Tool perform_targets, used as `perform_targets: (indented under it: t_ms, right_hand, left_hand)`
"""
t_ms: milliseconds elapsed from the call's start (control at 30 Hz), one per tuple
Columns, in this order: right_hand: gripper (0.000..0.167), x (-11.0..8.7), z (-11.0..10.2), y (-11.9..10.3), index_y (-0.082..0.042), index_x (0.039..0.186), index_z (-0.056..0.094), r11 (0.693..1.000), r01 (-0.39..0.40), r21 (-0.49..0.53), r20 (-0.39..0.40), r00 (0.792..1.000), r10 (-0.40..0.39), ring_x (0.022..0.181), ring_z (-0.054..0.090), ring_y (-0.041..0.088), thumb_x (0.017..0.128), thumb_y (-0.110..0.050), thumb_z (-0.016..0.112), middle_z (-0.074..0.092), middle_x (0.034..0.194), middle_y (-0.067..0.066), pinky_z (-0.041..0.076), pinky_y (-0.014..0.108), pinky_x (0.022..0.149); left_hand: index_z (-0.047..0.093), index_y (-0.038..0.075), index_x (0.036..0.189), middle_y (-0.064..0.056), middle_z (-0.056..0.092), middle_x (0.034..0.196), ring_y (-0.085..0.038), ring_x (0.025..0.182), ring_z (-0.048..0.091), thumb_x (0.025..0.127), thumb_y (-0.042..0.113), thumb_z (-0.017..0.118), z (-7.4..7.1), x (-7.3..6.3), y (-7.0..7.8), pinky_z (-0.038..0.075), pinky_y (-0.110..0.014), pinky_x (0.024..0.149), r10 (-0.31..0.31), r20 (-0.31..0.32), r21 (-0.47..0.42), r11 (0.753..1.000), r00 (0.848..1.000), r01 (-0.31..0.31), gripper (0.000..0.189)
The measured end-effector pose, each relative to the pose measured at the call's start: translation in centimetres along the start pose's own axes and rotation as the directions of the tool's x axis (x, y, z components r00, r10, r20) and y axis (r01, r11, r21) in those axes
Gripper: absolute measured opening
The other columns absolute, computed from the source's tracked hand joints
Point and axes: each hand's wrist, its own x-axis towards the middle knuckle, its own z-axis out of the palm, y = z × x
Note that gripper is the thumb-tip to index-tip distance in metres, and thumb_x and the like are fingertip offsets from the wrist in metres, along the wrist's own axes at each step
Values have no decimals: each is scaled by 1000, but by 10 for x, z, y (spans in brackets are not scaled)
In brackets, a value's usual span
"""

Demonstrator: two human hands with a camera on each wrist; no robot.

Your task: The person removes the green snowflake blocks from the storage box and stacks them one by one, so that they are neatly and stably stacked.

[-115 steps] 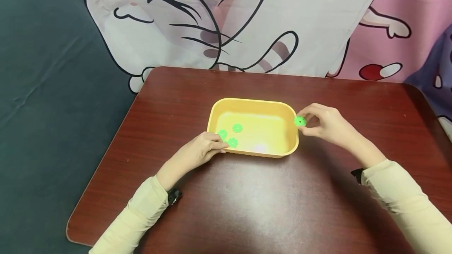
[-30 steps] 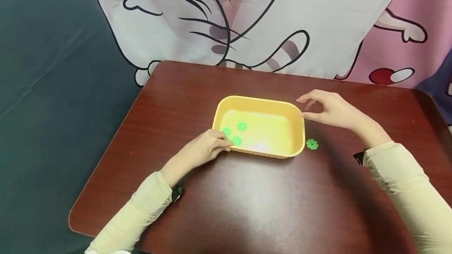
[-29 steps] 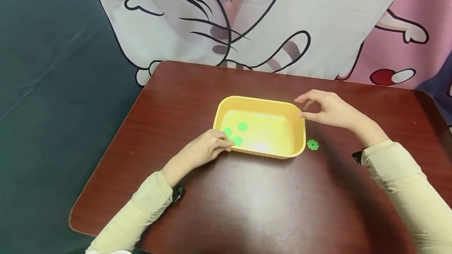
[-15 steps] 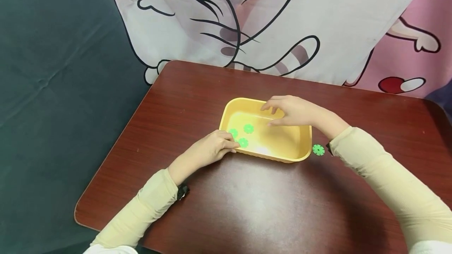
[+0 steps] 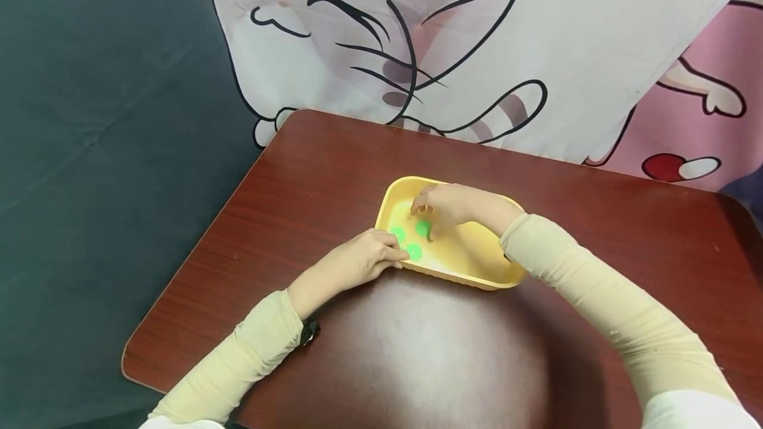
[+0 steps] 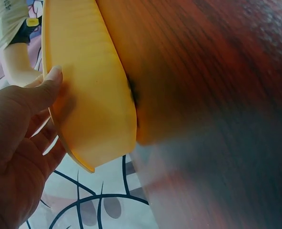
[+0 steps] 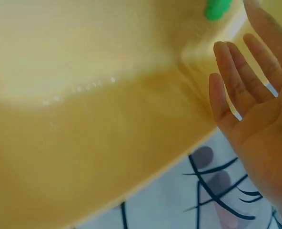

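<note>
Head view: left hand grips tray at its rim; right hand, fingers parted, holding nothing, sits beside one of three discs.

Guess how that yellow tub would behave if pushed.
The yellow tub would probably slide rather than tip, being wide and low. Its walls look thin, so it is likely light. Its smooth, glossy surface may be slightly slippery.

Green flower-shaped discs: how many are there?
3 show, all in the yellow tray: one disc by the right hand, a second disc at the left end, a third disc beside the left hand. The right sleeve may hide more.
</note>
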Motion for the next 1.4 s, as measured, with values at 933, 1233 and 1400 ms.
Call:
perform_targets:
  t_ms: [933,1233,1400]
  right_hand:
    - [27,9,24,5,-10,95,65,993,-117,-22,-43,992,116,77,56,12,77,-26,77,62,83,-3,48,29,73]
    - [29,14,27,4,-8,96,67,997,-43,-68,-59,997,39,72,53,12,72,-24,73,62,82,-2,47,27,68]
    - [30,14,26,4,-9,92,67,990,1,-142,-97,995,-15,70,50,13,67,-24,73,59,79,-2,45,28,65]
  left_hand:
    - [73,13,91,5,56,72,-7,69,54,84,11,69,3,0,1,47,-22,71,-15,-21,35,999,1000,16,8]
    - [73,12,92,4,59,73,-7,70,57,82,10,71,5,0,1,48,-21,71,-5,-33,28,1000,999,6,10]
    - [73,13,91,5,58,73,-7,70,56,83,12,70,4,1,2,48,-23,72,-3,-33,38,999,999,4,9]
